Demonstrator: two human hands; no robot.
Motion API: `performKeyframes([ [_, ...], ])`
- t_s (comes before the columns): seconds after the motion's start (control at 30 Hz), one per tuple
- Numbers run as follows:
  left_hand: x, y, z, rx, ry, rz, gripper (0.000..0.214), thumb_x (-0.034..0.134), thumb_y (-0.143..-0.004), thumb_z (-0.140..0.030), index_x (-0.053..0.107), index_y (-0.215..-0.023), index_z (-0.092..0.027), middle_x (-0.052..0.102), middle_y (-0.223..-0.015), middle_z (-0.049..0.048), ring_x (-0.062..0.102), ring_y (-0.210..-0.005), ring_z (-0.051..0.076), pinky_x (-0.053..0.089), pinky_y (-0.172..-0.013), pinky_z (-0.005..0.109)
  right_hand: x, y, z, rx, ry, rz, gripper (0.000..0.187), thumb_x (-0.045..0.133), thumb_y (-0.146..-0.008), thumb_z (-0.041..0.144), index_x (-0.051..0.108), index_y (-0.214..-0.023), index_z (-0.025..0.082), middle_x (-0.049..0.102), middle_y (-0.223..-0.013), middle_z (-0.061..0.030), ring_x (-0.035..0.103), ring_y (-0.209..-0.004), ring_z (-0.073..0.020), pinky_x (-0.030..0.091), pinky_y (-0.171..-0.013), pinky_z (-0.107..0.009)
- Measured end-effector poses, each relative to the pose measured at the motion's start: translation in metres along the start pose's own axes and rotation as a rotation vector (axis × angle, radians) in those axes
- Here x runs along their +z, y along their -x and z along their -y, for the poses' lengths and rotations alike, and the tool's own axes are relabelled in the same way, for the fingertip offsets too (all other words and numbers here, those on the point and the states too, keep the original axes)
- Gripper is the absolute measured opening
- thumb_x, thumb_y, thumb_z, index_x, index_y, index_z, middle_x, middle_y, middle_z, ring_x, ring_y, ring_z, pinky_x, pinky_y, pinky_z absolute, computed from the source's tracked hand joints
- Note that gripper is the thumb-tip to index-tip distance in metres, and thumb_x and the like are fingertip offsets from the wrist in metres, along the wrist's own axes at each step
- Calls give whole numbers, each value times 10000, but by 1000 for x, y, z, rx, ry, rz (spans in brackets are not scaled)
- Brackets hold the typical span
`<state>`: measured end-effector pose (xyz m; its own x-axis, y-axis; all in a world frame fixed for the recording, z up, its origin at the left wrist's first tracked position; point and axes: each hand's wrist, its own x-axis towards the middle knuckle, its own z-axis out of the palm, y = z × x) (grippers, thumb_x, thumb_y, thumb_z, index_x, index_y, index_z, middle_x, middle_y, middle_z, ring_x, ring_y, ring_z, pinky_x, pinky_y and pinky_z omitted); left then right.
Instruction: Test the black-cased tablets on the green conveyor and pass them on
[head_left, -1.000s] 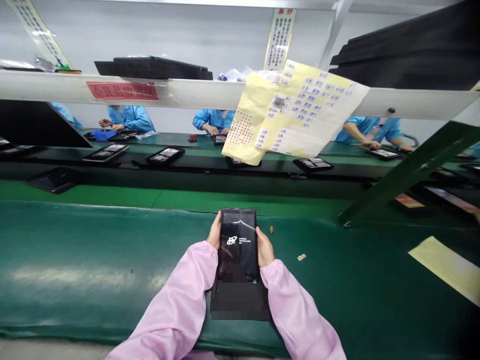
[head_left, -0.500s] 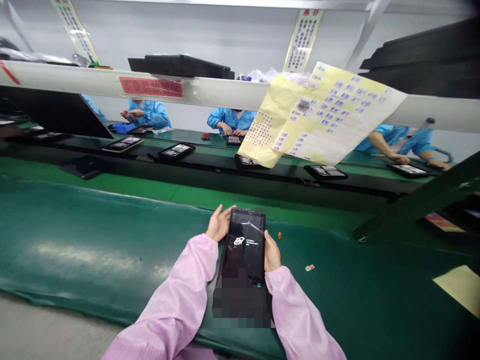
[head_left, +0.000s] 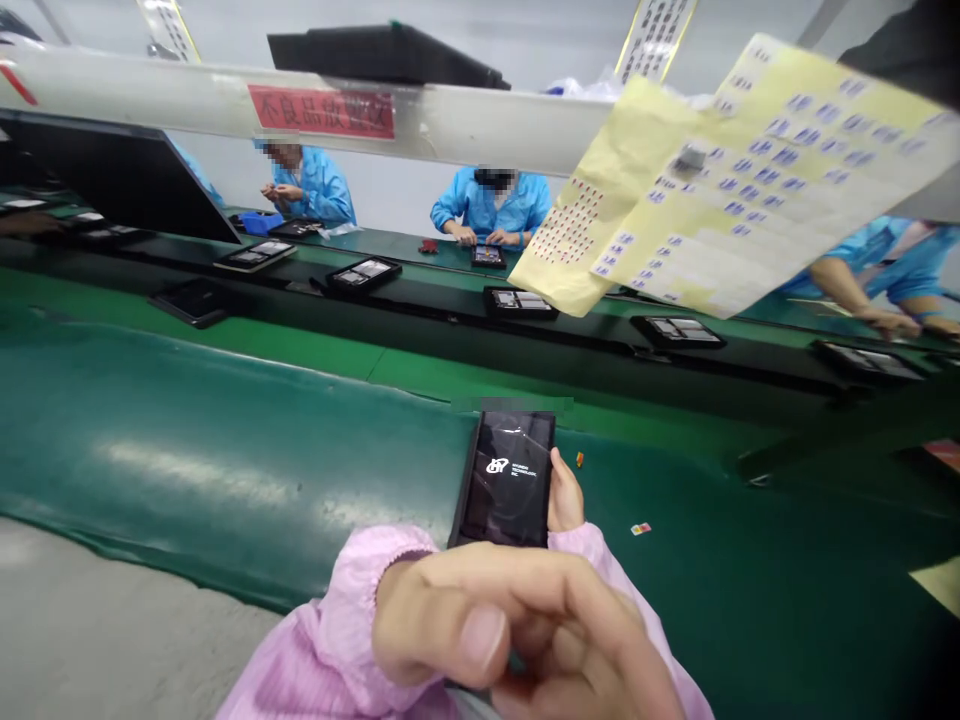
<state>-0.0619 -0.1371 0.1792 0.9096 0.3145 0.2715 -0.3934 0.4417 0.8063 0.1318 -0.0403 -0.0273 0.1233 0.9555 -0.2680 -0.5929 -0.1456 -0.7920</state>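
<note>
While the right hand [head_left: 566, 492] grips a black smartphone [head_left: 508, 478] by its right edge, the left hand [head_left: 510, 625] is raised close to the head camera, its fingers curled together; whether they pinch anything is hidden. The two hands are apart, the left nearer the camera and covering the phone's lower end from view. The phone stands tilted just above a green anti-static mat [head_left: 187, 480], its lit screen showing a white HY logo and the words Hyundai Technology. Just right of the phone lies a small orange piece [head_left: 580, 459], and farther right, a small pink-and-white tag [head_left: 640, 528]. Pink smock sleeves [head_left: 352, 640] cover both forearms. Ahead of the hands runs a dark conveyor belt [head_left: 420, 320] carrying black trays [head_left: 517, 303], and beyond it a co-worker in a blue smock [head_left: 491, 205] has both hands at a tray. A yellow sheet of blue-printed labels [head_left: 750, 180] hangs from a white rail [head_left: 450, 125] bearing a red sign [head_left: 321, 111]
</note>
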Motion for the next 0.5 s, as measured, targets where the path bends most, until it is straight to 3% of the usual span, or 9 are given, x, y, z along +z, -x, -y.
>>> performKeyframes([
  [0.2,-12,21,19,6,5,-58,692,529,-529,-846,718,-941,-323,417,-424,55,431,-439,228,324,-396,363,2,0,0,84,-70,-68,389,643,-794,447,695,-1063,171,752,-996,-77,708,-953,-257,537,-925,-414],
  [0.5,-13,61,58,13,108,-403,906,432,-476,-870,688,-1149,-321,453,-409,112,511,-549,331,363,-423,433,3,1,1,105,-76,-83,383,621,-810,433,689,-1079,167,752,-1002,-75,716,-916,-253,551,-900,-416],
])
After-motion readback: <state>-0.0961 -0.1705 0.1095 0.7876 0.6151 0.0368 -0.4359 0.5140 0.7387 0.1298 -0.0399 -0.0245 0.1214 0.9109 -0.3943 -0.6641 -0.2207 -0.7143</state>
